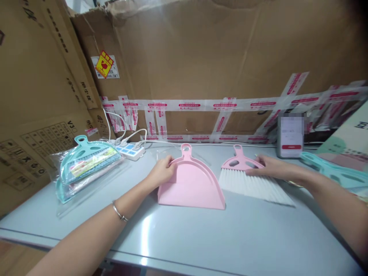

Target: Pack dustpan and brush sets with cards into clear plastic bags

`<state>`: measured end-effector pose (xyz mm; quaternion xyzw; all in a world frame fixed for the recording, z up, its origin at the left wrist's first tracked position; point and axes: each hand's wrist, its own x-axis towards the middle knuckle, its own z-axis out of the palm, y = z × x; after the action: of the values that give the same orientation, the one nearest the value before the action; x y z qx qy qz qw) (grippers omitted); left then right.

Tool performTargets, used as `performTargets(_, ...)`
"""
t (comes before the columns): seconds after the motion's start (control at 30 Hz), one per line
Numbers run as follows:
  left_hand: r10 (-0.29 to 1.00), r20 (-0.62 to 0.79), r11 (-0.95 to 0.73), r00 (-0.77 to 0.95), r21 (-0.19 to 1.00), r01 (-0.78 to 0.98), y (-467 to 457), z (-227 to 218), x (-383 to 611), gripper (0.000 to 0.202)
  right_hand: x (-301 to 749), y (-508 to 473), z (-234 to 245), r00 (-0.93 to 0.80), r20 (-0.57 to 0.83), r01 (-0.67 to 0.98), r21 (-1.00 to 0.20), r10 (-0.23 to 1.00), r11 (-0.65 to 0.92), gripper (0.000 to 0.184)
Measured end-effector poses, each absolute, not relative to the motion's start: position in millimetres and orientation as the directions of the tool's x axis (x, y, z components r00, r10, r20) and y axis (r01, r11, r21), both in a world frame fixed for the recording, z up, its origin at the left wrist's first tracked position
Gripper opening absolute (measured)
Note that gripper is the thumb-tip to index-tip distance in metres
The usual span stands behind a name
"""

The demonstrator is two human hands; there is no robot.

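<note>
A pink dustpan (192, 184) lies on the grey table with its handle pointing away from me. My left hand (162, 171) is closed on the dustpan's upper left rim, thumb on the inner side. To the right is a pink hand brush (240, 163) with white bristles fanned toward the lower right. My right hand (263, 166) grips the right edge of the brush's pink head, with some fingers hidden behind it. Dustpan and brush are apart from each other.
A turquoise dustpan set (89, 161) in clear plastic lies at the left, near a white power strip (130, 150) with plugged cables. A phone (291, 136) stands at the back right beside another turquoise piece (333, 170). Large cardboard boxes (184, 50) wall the back and left.
</note>
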<state>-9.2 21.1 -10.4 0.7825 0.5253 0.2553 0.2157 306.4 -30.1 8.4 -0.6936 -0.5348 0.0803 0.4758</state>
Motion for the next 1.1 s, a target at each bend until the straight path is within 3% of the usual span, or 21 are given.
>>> performTargets(0.1,0.938,0.123,-0.313,0.323,0.702,0.639,17.3,-14.0,-5.3,0.021,293.8,-35.9,9.1,0.49,0.315,0.498,-0.867,0.813,0.036,0.033)
performTargets(0.2,0.939,0.086,-0.269,0.332,0.786,0.557,16.8,-16.6,-4.2,0.028,298.1,-34.9,18.5,0.529,0.118,0.25,-0.968,0.841,-0.021,0.027)
performTargets(0.3,0.947,0.063,-0.222,0.315,0.837,0.5,15.2,-16.0,-2.0,0.035,303.5,-32.6,34.5,0.405,-0.081,-0.044,-0.997,0.911,-0.069,0.017)
performTargets(0.4,0.956,0.054,-0.185,0.289,0.874,0.45,11.4,-14.1,2.1,0.038,283.2,-35.9,38.5,0.265,-0.072,-0.135,-0.99,0.962,-0.037,0.016)
performTargets(0.53,0.955,0.083,-0.179,0.286,0.927,0.329,7.5,-14.3,7.4,0.044,230.5,-44.8,14.1,0.109,0.035,0.168,-0.986,0.993,0.016,0.032)
performTargets(0.7,0.914,0.071,-0.223,0.399,0.911,0.348,2.1,-15.7,11.4,0.044,206.5,-45.9,-12.4,0.058,0.222,0.54,-0.827,0.973,0.156,0.027)
performTargets(0.87,0.884,0.068,-0.244,0.462,0.911,0.331,-9.5,-9.3,17.3,0.042,213.2,-40.0,-17.6,-0.034,0.462,0.718,-0.605,0.886,0.344,0.021)
performTargets(0.97,0.883,0.105,-0.276,0.457,0.905,0.324,-13.9,-4.8,19.7,0.04,214.3,-38.8,-20.3,-0.037,0.586,0.81,-0.457,0.809,0.368,0.022)
performTargets(1.1,0.877,0.11,-0.29,0.467,0.897,0.333,-15.8,-3.0,20.0,0.038,216.4,-38.0,-23.1,-0.029,0.618,0.841,-0.41,0.786,0.353,0.021)
